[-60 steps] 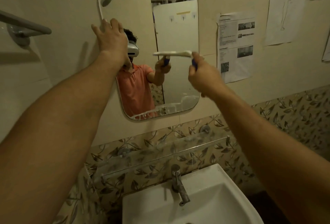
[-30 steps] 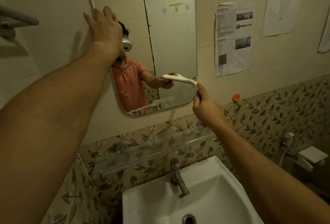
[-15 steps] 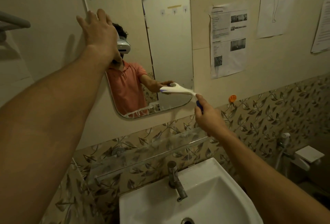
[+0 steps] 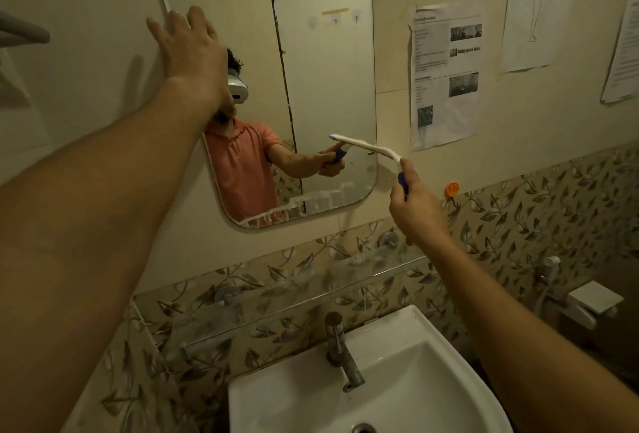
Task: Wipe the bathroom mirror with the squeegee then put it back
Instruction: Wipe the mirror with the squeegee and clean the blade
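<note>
The rounded wall mirror (image 4: 321,63) hangs above the sink, with white foam streaks along its bottom edge. My right hand (image 4: 416,208) grips the blue handle of the white squeegee (image 4: 366,148), whose blade slants across the mirror's lower right part. My left hand (image 4: 192,52) rests flat, fingers spread, on the mirror's upper left edge. An orange wall hook (image 4: 452,189) sits on the wall just right of my right hand.
A glass shelf (image 4: 297,294) runs below the mirror, over a white sink (image 4: 411,380) with a metal tap (image 4: 340,349). Papers (image 4: 444,76) are taped to the wall at right. A grey rail (image 4: 20,31) juts out at far left. A spray fitting (image 4: 549,270) stands lower right.
My right hand drew the squeegee down the mirror's right side from mid-height to near the bottom, and it now sits slightly away toward the right edge. My left hand stayed on the mirror's upper left.
</note>
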`<control>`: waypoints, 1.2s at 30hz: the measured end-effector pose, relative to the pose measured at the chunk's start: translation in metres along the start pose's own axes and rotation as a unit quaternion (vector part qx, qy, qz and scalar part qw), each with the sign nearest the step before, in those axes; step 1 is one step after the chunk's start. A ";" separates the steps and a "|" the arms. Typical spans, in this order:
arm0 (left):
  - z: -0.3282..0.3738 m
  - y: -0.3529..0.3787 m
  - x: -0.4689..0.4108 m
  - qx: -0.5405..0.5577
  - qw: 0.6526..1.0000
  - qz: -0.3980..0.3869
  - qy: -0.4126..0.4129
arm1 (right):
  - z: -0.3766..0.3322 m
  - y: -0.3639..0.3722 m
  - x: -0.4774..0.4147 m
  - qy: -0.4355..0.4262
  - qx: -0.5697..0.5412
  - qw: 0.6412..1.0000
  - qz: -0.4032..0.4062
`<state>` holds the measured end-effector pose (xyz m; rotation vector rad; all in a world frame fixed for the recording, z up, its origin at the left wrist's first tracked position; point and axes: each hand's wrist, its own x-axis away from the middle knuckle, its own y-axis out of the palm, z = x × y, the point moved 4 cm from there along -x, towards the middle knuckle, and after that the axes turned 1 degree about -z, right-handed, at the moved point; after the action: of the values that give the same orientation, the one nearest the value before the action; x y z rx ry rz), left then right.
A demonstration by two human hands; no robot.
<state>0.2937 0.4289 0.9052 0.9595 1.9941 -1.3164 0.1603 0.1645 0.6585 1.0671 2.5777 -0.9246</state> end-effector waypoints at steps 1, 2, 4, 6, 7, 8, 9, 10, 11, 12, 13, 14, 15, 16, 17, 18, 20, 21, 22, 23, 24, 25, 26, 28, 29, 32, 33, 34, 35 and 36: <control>0.000 0.000 0.000 0.000 1.000 -0.001 0.000 | 0.007 0.006 0.004 0.006 -0.001 1.000 0.000; -0.001 -0.001 0.001 0.000 1.000 -0.002 0.000 | 0.014 0.012 0.008 0.010 -0.002 1.000 0.001; -0.001 0.001 0.002 0.002 1.000 -0.002 0.002 | 0.022 0.022 0.016 0.018 -0.006 1.000 0.004; -0.002 0.001 0.002 0.002 1.000 0.003 0.002 | 0.027 0.032 0.021 0.024 -0.028 0.999 0.001; -0.002 0.002 0.003 0.001 1.000 0.004 0.002 | 0.028 0.035 0.022 0.027 -0.040 0.999 0.001; -0.002 0.002 0.003 0.002 1.000 0.004 0.002 | 0.028 0.038 0.024 0.029 -0.049 0.998 0.003; -0.002 0.001 0.003 0.003 1.000 0.005 0.001 | 0.028 0.041 0.025 0.030 -0.054 0.998 0.005; -0.002 0.001 0.003 0.003 1.000 0.007 0.001 | 0.028 0.043 0.027 0.031 -0.055 0.998 0.005; -0.001 0.001 0.003 0.003 1.000 0.008 0.000 | 0.027 0.047 0.029 0.032 -0.053 0.998 0.005; -0.001 0.001 0.003 0.006 1.000 0.008 -0.001 | 0.028 0.050 0.031 0.033 -0.052 0.998 0.003; -0.002 0.001 0.003 0.009 1.000 0.008 -0.001 | 0.029 0.053 0.034 0.035 -0.054 0.998 0.000; -0.002 0.001 0.003 0.010 1.000 0.009 0.000 | 0.030 0.057 0.036 0.037 -0.058 0.998 -0.003; -0.002 0.002 0.003 0.011 1.000 0.009 -0.001 | 0.032 0.061 0.038 0.041 -0.063 0.997 -0.008; -0.002 0.001 0.004 0.010 1.000 0.009 -0.001 | 0.034 0.066 0.040 0.044 -0.068 0.997 -0.013; -0.002 0.002 0.004 0.008 1.000 0.008 -0.001 | 0.035 0.070 0.043 0.048 -0.073 0.996 -0.017; -0.002 0.001 0.004 0.008 1.000 0.007 -0.001 | 0.035 0.073 0.046 0.051 -0.079 0.995 -0.022; -0.002 0.000 0.004 0.008 1.000 0.006 0.002 | 0.036 0.078 0.052 0.057 -0.082 0.994 -0.031; -0.002 0.000 0.004 0.008 1.000 0.006 0.002 | 0.036 0.078 0.055 0.058 -0.083 0.994 -0.037; -0.002 -0.001 0.004 0.008 1.000 0.008 0.001 | 0.036 0.077 0.057 0.057 -0.083 0.994 -0.042; -0.002 -0.001 0.004 0.008 1.000 0.007 0.001 | 0.035 0.075 0.058 0.054 -0.083 0.994 -0.046; -0.002 -0.001 0.003 0.009 1.000 0.006 0.001 | 0.033 0.071 0.056 0.051 -0.085 0.994 -0.048; -0.002 -0.001 0.003 0.010 1.000 0.005 0.001 | 0.030 0.065 0.054 0.045 -0.090 0.994 -0.046; -0.002 -0.001 0.003 0.010 1.000 0.004 0.000 | 0.024 0.059 0.049 0.036 -0.097 0.994 -0.036; -0.002 0.000 0.003 0.007 1.000 0.005 -0.004 | 0.007 0.041 0.038 0.008 -0.114 0.993 -0.007; -0.003 0.000 0.003 0.006 1.000 0.005 -0.005 | -0.004 0.033 0.031 -0.009 -0.118 0.993 0.006; -0.003 0.000 0.004 0.008 1.000 0.008 -0.007 | -0.040 0.012 0.010 -0.050 -0.087 0.995 0.031; -0.002 0.001 0.004 0.008 1.000 0.007 -0.006 | -0.050 0.009 0.005 -0.059 -0.071 0.995 0.034; -0.003 0.001 0.004 0.007 1.000 0.008 -0.005 | -0.059 0.007 0.000 -0.067 -0.056 0.996 0.037; -0.003 0.001 0.004 0.008 1.000 0.011 -0.005 | -0.065 0.007 -0.002 -0.076 -0.042 0.995 0.039; -0.002 0.001 0.004 0.009 1.000 0.012 -0.005 | -0.068 0.010 -0.003 -0.084 -0.028 0.995 0.041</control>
<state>0.2916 0.4323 0.9024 0.9799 1.9596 -1.3248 0.1725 0.2099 0.7084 1.0242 2.3905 -0.8764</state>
